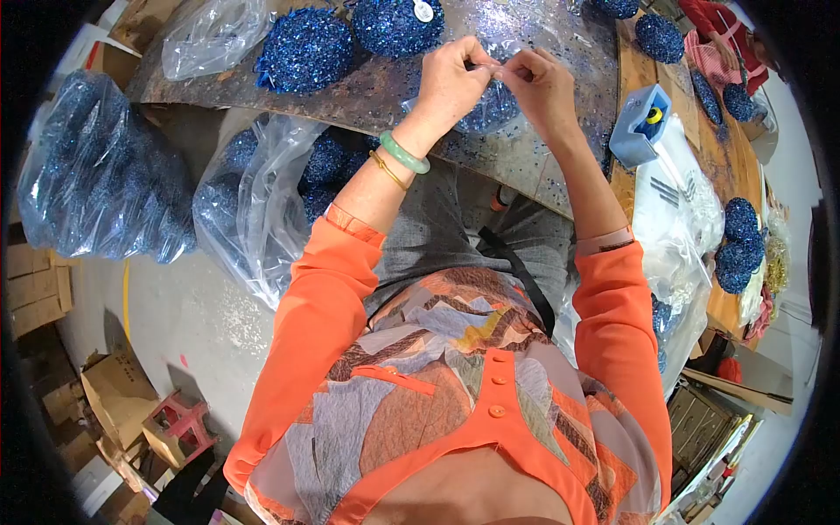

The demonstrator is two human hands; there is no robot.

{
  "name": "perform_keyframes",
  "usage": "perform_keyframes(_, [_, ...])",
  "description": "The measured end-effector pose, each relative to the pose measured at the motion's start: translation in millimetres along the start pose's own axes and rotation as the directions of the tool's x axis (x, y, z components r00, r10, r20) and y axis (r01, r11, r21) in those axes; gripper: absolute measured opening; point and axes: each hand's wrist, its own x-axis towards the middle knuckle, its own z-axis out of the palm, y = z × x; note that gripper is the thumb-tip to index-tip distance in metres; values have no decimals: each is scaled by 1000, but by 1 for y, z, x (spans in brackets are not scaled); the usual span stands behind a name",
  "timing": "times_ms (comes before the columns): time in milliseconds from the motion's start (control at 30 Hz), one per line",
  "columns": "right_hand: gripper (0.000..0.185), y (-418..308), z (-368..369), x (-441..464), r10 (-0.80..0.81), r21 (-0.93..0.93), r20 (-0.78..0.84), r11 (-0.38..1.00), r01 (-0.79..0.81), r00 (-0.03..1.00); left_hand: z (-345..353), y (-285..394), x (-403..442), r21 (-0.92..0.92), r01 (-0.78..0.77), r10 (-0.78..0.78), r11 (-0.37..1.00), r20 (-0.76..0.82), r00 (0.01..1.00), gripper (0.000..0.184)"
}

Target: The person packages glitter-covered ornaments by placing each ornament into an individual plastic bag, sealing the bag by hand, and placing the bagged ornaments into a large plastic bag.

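Note:
My left hand [451,80] and my right hand [542,87] meet above the table, thumbs and fingers pinched together. Between them is a bit of thin clear plastic, seemingly the edge of a clear plastic bag. Just below the fingers lies a blue glittery tinsel ball [490,114], with the clear plastic about it; the hands partly hide it. Left of my left hand, a blue tinsel ball [306,50] rests on the table, and beside it another tinsel ball [398,24] bears a round white tag [423,10].
The worktable [542,166] is strewn with blue glitter. A clear bag [216,39] lies at its far left. Filled bags of blue balls [101,166] stand at the left. Rightward are a light-blue holder [641,125], more balls [739,245] and another person [726,39]. Cardboard boxes [122,394] sit on the floor.

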Motion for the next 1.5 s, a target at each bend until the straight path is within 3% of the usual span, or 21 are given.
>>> perform_keyframes(100, [13, 2, 2, 0, 21, 46, 14, 999, -21, 1000, -1, -4, 1, -25, 39, -38, 999, 39, 999, 6])
perform_keyframes(200, [16, 15, 6, 0, 47, 146, 20, 988, -50, 999, -3, -8, 2, -117, 37, -29, 992, 69, 997, 19])
perform_keyframes(300, [19, 25, 4, 2, 133, 252, 104, 955, -156, 986, -14, 7, -2, 80, -102, 100, 992, 18, 995, 36])
perform_keyframes(400, [16, 33, 0, 5, 179, 272, 213, 933, -234, 960, -25, 10, -5, 389, -290, 306, 874, 21, 952, 44])
perform_keyframes(433, [16, 35, 0, 5, 183, 268, 246, 931, -248, 952, -28, 8, -6, 374, -265, 270, 889, 40, 962, 44])
perform_keyframes(533, [22, 27, -10, 2, 90, 378, 249, 908, -183, 964, -36, 0, -12, 334, -191, 171, 923, 87, 981, 45])
perform_keyframes(633, [27, 15, -24, 2, 45, 284, 306, 949, -136, 951, -38, -5, -18, 297, -139, 113, 945, 104, 988, 45])
perform_keyframes(733, [24, 13, -22, 7, -100, 101, 177, 991, 83, 979, -34, -6, -18, 272, -121, 96, 955, 104, 990, 43])
perform_keyframes(1100, [8, 21, -10, 13, -218, 6, 38, 976, 218, 975, -37, -6, -19, 163, -56, 45, 985, 71, 997, 38])
perform_keyframes(1200, [12, 25, -9, 13, -171, 25, 24, 985, 170, 985, -44, -5, -25, 101, -57, 51, 993, 65, 997, 53])
perform_keyframes(1300, [23, 30, -13, 14, -42, 82, 49, 996, 38, 998, -55, 2, -41, 109, -65, 52, 992, 113, 992, 79])
perform_keyframes(1333, [27, 33, -15, 14, 10, 105, 64, 994, -17, 998, -57, -1, -48, 141, -45, 22, 989, 156, 987, 100])
perform_keyframes(1433, [40, 44, -27, 17, 42, 290, 8, 956, -43, 999, -55, -4, -60, 230, -21, -13, 973, 143, 990, 105])
perform_keyframes(1467, [53, 48, -34, 16, 139, 318, 69, 935, -154, 988, -53, -10, -61, 232, -23, -7, 973, 130, 992, 107])
perform_keyframes(1500, [53, 52, -37, 14, 103, 286, 39, 952, -110, 994, -50, -11, -61, 215, -13, -10, 977, 104, 994, 100])
